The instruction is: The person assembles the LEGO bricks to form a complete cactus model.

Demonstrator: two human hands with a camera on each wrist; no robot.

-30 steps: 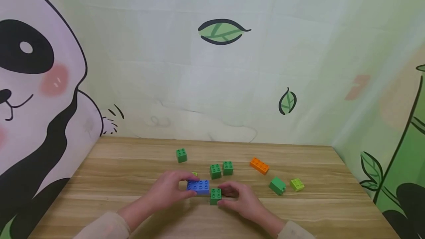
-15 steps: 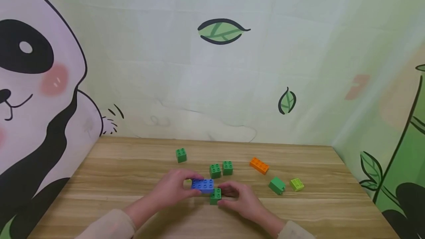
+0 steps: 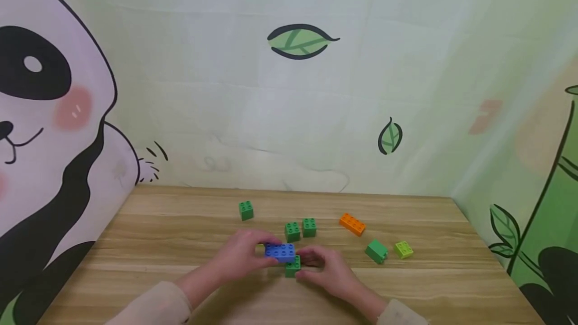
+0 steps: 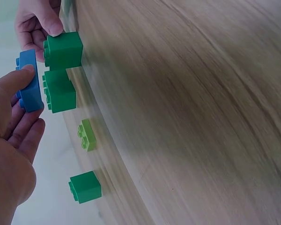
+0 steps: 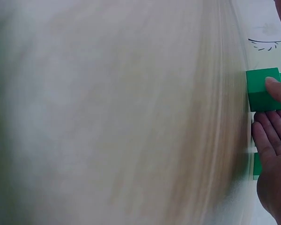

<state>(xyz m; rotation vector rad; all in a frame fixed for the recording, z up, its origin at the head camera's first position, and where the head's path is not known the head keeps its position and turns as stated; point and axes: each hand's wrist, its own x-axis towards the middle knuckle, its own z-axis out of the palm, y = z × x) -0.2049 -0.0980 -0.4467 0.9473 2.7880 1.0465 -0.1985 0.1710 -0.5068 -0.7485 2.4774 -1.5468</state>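
In the head view my left hand [image 3: 239,257] pinches a blue toy building brick [image 3: 280,252] with two rows of studs, between thumb and fingers. The blue brick is over the far-left part of a green brick [image 3: 292,269], partly covering its studs. In the left wrist view a narrow gap shows between the blue brick [image 4: 33,86] and the held green brick [image 4: 68,51]. My right hand [image 3: 329,272] holds that green brick on the table, its thumb on the near side, as the right wrist view also shows on the green brick [image 5: 262,91].
Behind the hands stand two green bricks, one at the left [image 3: 292,232] and one at the right [image 3: 309,227]. Another green brick [image 3: 246,210] lies farther left. To the right are an orange brick [image 3: 352,223], a tipped green brick [image 3: 377,251] and a lime brick [image 3: 404,250]. A second lime brick [image 4: 87,135] is mostly hidden behind my left hand.
My left hand has moved to the right with the blue brick, from beside the green brick to above part of it. The right hand and green brick stay in place.
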